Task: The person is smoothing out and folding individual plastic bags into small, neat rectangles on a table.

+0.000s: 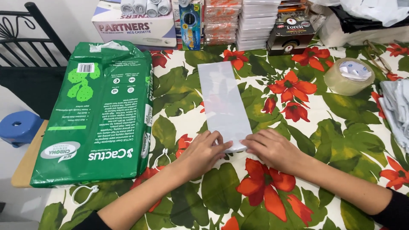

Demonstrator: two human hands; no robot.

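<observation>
On the bench [341, 140], a paper strip [221, 102] lies centre, a paper pack [93, 115] left of it, a tape roll [348, 76] right, and stacked boxes [136, 25] behind.

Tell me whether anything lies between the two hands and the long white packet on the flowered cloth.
Nothing visible does. The left hand and the right hand both rest their fingertips on the near end of the white packet. The green paper pack lies off to the left, the tape roll far right.
</observation>
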